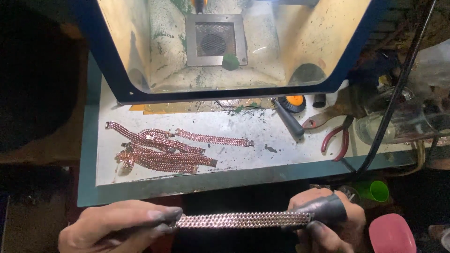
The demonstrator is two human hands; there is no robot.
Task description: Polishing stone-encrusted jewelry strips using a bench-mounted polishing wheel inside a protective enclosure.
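Desk: pale, stained top with dark teal border, green specks scattered. Blue-framed cabinet sits along far edge, open front facing near edge. Pile of rose-coloured chain bracelets lies toward left edge, links overlapping; one bracelet stretches out toward centre. Black-handled tool lies right of centre, just beside orange-and-black brush wheel. Red-handled pliers near right edge, handles pointing toward near edge. Clear glass jar on its side at right edge.
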